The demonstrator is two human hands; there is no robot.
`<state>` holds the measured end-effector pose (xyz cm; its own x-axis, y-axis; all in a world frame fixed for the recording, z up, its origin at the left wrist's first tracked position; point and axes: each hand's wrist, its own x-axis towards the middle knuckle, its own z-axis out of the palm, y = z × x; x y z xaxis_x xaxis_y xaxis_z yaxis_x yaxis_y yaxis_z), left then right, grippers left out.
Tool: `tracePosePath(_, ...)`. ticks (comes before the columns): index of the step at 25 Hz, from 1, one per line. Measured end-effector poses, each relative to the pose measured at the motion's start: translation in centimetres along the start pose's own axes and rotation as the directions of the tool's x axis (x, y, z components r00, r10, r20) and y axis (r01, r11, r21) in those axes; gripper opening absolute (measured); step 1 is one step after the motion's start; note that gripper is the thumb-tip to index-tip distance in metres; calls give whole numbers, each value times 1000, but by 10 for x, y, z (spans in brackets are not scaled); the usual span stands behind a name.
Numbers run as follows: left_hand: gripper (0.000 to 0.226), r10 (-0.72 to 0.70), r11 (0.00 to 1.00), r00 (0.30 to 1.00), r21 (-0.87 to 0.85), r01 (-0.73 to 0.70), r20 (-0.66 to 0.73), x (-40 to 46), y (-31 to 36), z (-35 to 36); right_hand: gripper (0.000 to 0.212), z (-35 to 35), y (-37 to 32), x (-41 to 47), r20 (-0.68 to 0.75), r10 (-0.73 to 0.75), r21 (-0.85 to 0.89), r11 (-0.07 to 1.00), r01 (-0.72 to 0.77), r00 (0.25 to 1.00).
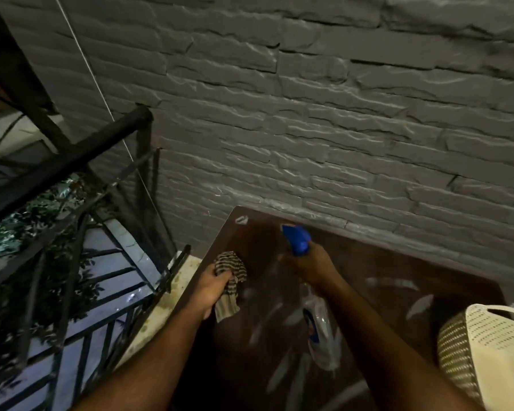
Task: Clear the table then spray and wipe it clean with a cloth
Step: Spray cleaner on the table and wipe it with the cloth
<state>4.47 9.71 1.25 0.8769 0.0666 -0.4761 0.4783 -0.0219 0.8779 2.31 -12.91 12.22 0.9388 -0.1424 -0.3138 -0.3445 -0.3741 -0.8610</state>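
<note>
Over the dark worktop (368,280), left hand (212,287) fingers bunch the striped cloth (230,275) on its surface; just right, right hand (312,264) fingers wrap the blue-nozzled spray bottle (319,327), held above.

Home balcony: iron railing (72,161), stone-clad wall (309,114), table (368,280).

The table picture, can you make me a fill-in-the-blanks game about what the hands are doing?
1. The right hand grips a spray bottle with a ____ nozzle.
2. The left hand holds a ____ cloth on the table.
3. A woven ____ sits at the table's right edge.
4. Behind the table stands a grey ____ wall.

Missing words: blue; striped; basket; brick
</note>
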Motion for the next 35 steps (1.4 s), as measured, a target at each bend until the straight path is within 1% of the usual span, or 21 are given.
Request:
tracePosePath(2, 23, -2, 1000, 1000, 11, 2, 19, 4, 1, -11, 20, 9, -5, 11, -30, 8, -25, 1000, -9, 1000)
tracePosePath(4, 26, -11, 1000, 999, 15, 10, 52, 11, -2, -20, 18, 11, -6, 18, -77, 30, 10, 1000, -29, 997)
tracePosePath(6, 31, -4, 1000, 996, 23, 3, 86, 18, -6, -27, 21, 13, -3, 24, -112, 57, 56, 997, -51, 992)
tracePosePath(9, 36, 19, 999, 993, 26, -22, 112, 21, -4, -28, 21, 17, 2, 27, -118, 80, 35, 996, -77, 990)
tracePosePath(11, 35, 25, 999, 994, 31, -29, 110, 16, -4, -26, 23, 19, 5, 27, -105, 91, 23, 996, -89, 990)
tracePosePath(15, 37, -2, 1000, 997, 19, 1, 72, 8, -10, -26, 19, -1, 19, 19, -216, 163, 115, 983, -141, 963)
tracePosePath(17, 36, -12, 1000, 999, 17, 12, 45, 1, -13, -24, 19, -10, 29, 9, -200, 197, 121, 977, -176, 960)
tracePosePath(19, 34, -22, 999, 1000, 30, 22, 8, -10, -14, -21, 19, -13, 34, -2, -161, 183, 61, 983, -176, 970)
tracePosePath(21, 32, -22, 999, 1000, 31, 22, -15, -23, -16, -17, 19, -12, 36, -16, -83, 141, -13, 990, -143, 987)
tracePosePath(23, 31, -28, 999, 999, 41, 30, -39, -37, -20, -13, 17, -8, 36, -30, 5, 86, -52, 995, -86, 996)
tracePosePath(25, 29, -9, 997, 997, 76, 15, -75, -54, -25, -10, 20, -4, 38, -46, 52, 37, -100, 994, -31, 998)
tracePosePath(27, 27, 19, 995, 993, 97, -7, -120, -70, -30, -8, 22, -1, 42, -58, 68, 14, -106, 994, -7, 998)
tracePosePath(30, 35, 47, 993, 980, 111, -26, -192, -94, -40, -11, 19, -2, 53, -73, 98, 19, -89, 996, -10, 995)
tracePosePath(32, 41, 63, 994, 968, 107, -37, -243, -106, -44, -18, 18, -5, 64, -80, 77, 41, -152, 988, -29, 996)
tracePosePath(35, 41, 85, 995, 952, 79, -65, -295, -128, -50, -28, 29, -4, 77, -93, 32, 44, -183, 982, -37, 999)
